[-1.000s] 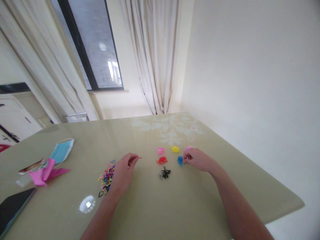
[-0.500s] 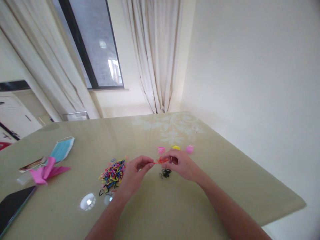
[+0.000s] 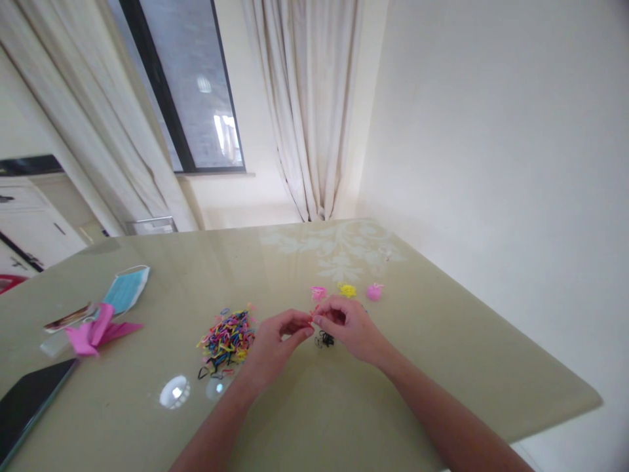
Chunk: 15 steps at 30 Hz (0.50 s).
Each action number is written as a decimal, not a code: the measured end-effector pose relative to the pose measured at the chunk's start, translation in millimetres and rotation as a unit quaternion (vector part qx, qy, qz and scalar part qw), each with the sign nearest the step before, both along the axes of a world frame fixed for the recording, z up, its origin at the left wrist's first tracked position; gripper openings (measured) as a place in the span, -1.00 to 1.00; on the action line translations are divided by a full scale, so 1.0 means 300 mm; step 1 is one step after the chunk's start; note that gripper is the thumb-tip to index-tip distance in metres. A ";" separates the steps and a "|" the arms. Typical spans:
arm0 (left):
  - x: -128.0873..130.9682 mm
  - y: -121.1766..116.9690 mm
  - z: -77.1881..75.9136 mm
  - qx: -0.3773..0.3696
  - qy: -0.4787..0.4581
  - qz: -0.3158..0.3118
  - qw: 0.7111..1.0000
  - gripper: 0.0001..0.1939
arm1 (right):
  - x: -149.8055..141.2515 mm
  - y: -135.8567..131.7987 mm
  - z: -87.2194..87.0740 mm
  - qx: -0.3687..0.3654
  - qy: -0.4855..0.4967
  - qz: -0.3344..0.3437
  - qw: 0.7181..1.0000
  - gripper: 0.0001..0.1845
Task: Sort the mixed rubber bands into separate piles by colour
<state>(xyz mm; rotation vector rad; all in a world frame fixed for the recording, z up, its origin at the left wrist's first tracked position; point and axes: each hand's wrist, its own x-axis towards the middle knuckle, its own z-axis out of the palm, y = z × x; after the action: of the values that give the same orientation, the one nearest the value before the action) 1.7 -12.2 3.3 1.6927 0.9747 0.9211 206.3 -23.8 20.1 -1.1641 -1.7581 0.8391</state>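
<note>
Fingertip to fingertip, my left hand (image 3: 275, 344) and my right hand (image 3: 352, 331) meet above the table, both closed in a pinch. A bit of red rubber band (image 3: 311, 316) shows between them; the fingers hide most of it. Just under my right hand lies a small heap of black rubber bands (image 3: 326, 339). Left of my left hand is a larger pile of mixed-colour rubber bands (image 3: 227, 341). Beyond the hands sit small groups of pink bands (image 3: 318, 292), yellow bands (image 3: 346, 290) and mauve-pink bands (image 3: 374, 292).
On the left of the table (image 3: 314, 419) are a blue face mask (image 3: 126, 292), a folded pink paper shape (image 3: 95, 333) and a dark tablet or phone (image 3: 34, 403). A wall (image 3: 491, 164) runs along the right side, with curtains (image 3: 314, 111) behind.
My hands have come closer together. The red band that was stretched between them is now mostly covered by the fingers.
</note>
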 end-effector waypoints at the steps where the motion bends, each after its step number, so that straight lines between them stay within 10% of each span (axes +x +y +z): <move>1: 0.001 0.001 -0.002 0.002 0.000 0.003 1.000 -0.77 | -0.002 0.000 -0.001 0.001 0.000 -0.005 1.000 -0.81; 15: 0.005 0.007 -0.008 -0.016 -0.035 0.036 0.999 -0.73 | -0.003 -0.007 0.005 0.008 0.018 -0.024 1.000 -0.82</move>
<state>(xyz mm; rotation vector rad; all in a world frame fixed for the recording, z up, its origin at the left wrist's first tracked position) 3.3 -10.0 0.9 1.5968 1.0029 0.9996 205.4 -25.8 21.7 -1.1692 -1.6983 0.8098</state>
